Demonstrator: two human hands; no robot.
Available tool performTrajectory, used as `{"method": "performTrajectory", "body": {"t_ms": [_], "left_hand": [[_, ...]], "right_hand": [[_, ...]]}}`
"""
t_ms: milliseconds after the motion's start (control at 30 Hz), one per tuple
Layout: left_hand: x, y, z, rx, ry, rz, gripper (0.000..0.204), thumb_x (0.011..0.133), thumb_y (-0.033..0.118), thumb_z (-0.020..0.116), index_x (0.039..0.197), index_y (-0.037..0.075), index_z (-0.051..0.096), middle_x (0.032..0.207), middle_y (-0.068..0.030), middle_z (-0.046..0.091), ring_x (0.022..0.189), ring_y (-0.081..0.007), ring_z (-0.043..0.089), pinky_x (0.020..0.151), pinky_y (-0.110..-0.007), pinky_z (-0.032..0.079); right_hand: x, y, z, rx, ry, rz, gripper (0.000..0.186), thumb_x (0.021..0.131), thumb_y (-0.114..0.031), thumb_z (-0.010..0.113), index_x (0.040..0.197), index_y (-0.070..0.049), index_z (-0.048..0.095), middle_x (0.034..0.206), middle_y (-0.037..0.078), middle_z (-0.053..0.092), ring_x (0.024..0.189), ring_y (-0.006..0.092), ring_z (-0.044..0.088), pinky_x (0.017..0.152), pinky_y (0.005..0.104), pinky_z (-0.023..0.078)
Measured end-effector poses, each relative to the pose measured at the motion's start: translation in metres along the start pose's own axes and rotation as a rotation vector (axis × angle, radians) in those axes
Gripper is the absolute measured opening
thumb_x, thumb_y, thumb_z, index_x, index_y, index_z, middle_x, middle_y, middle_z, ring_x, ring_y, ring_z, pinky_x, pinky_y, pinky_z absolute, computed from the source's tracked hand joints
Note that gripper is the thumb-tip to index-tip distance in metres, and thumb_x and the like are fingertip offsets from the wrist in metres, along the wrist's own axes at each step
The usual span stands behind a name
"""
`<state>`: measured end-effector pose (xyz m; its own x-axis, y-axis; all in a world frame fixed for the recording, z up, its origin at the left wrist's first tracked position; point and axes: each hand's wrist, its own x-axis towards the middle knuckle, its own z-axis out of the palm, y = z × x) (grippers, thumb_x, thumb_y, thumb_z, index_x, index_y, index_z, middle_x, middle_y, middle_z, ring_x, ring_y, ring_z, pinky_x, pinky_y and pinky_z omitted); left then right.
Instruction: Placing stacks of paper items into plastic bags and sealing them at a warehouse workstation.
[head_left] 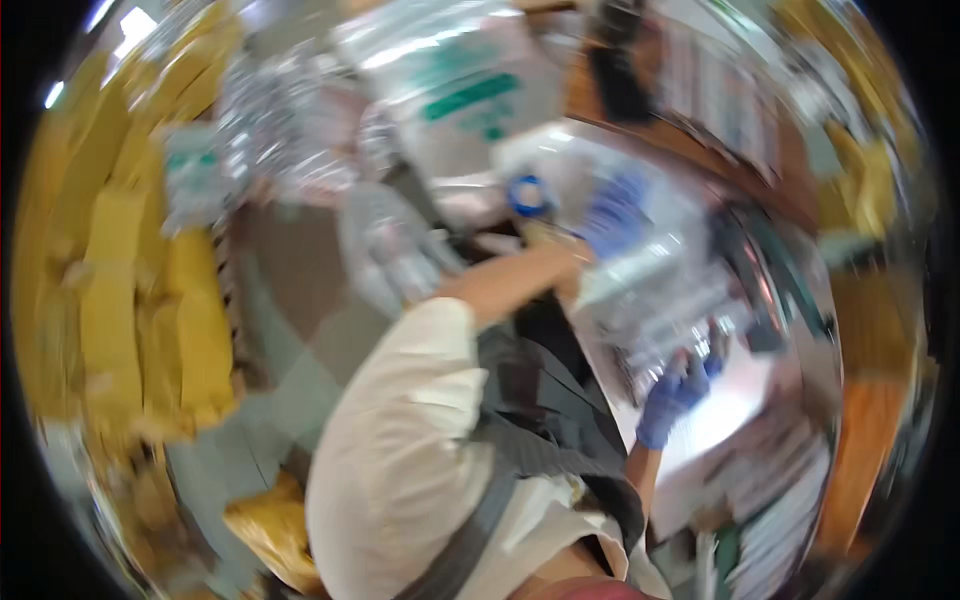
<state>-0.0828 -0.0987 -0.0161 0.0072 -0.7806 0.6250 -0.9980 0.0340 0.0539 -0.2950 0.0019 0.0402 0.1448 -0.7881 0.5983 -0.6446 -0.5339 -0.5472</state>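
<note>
You get a bright but badly smeared picture: motion blur runs through the whole frame, so nothing is sharp. Glare washes out the clear plastic bags (470,80) at upper centre and a white patch at lower right. The fisheye bends everything toward the black rim.

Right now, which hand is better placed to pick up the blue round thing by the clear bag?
Left, probably. The left hand is stretched out right beside the blue round thing; the right hand sits lower, at the clear plastic, farther off. Blur hides both grips.
</note>
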Motion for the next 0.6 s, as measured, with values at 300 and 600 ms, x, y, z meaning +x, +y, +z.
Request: {"method": "performTrajectory", "body": {"t_ms": [300,600], "left_hand": [[0.003,0.069,-0.049,-0.325,-0.618,0.258,0.05,0.08,0.046,0.046,0.119,0.016,0.054,0.143,-0.0139,0.017,0.129,-0.0404,0.012,0.102,-0.057,0.008],[-0.001,0.032,-0.067,-0.849,-0.293,0.401,0.042,0.072,0.036,0.059,0.103,0.008,0.059,0.136,-0.014,0.029,0.113,-0.0394,0.034,0.098,-0.049,0.025]], "right_hand": [[0.017,-0.002,0.001,0.099,0.073,0.122,0.008,0.072,-0.005,0.055,0.072,0.001,0.059,0.121,0.014,0.051,0.123,0.0361,0.032,0.1,0.0417,0.028],[-0.02,0.031,-0.019,0.023,0.143,0.367,0.015,0.075,-0.008,0.053,0.069,0.004,0.059,0.122,0.013,0.051,0.122,0.0354,0.034,0.099,0.0409,0.028]]}}
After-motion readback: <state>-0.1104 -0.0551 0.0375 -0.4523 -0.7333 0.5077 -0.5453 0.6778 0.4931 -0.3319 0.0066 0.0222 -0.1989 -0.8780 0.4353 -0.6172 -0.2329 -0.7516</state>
